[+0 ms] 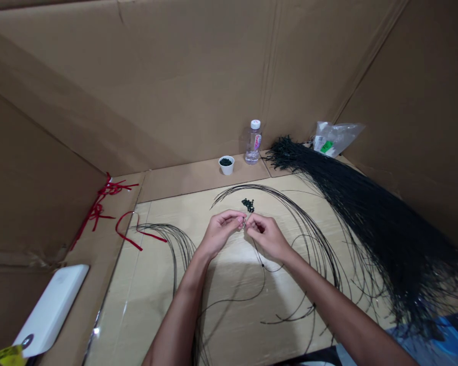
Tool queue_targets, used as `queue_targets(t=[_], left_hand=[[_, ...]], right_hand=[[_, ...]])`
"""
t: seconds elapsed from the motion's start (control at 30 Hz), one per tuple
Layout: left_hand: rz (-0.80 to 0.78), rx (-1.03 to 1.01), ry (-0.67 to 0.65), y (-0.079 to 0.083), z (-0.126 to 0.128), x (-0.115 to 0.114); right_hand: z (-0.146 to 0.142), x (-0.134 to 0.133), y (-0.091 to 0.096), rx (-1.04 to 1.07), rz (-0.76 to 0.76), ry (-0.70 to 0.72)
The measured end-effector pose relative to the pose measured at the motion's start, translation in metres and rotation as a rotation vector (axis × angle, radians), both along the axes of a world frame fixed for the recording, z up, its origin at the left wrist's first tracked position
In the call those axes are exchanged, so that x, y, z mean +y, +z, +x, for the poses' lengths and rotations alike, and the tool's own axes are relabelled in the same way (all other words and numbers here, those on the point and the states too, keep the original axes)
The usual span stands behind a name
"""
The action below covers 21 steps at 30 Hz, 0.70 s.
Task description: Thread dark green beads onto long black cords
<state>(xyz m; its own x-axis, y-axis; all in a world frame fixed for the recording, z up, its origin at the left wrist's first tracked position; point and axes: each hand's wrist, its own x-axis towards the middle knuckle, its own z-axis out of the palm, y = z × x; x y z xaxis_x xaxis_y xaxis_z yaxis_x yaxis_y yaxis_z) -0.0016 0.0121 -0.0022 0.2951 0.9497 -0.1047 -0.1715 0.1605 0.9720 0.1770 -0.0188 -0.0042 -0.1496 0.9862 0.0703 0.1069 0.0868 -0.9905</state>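
My left hand and my right hand meet over the middle of the table, fingertips pinched close together. Between them runs a thin black cord, which hangs down toward me with a small dark bead or knot on it. A tiny detail at the fingertips is too small to make out. Just beyond the hands lies a little pile of dark green beads. A fan of loose black cords curves around behind and to the right of my right hand. Another bunch of cords passes by my left forearm.
A white cup of dark beads and a clear bottle stand at the back. A thick black cord bundle and plastic bag lie right. Red ribbons and a white device are left. Cardboard walls enclose the table.
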Motion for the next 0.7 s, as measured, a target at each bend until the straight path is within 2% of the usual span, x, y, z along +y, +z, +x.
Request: queue_targets(t=[0.7], left_hand=[[0.001,0.023,0.036,0.0021,0.0001,-0.0007]], right_hand=[[0.0008,0.0001,-0.0002,0.013,-0.004,-0.017]])
